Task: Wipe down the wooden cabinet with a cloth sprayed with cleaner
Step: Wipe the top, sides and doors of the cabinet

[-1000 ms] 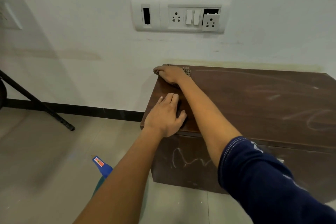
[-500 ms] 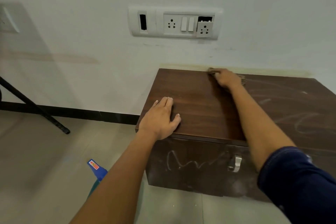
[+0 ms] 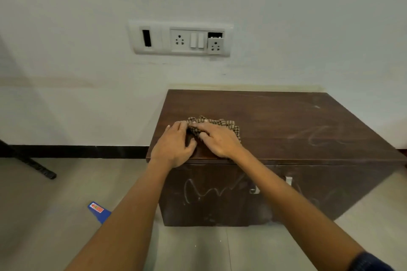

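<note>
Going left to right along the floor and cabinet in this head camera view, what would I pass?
Black tripod leg → blue spray bottle → left hand → right hand → metal door handle.

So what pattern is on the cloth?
The cloth has brown and beige checks, seen in the head view.

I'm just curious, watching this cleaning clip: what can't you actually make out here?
All in the head view:
- Checked cloth: its near part lies under the right hand and the left hand.
- Blue object on the floor: mostly behind the left forearm.
- Cabinet: right corner cut by the frame edge.
</note>
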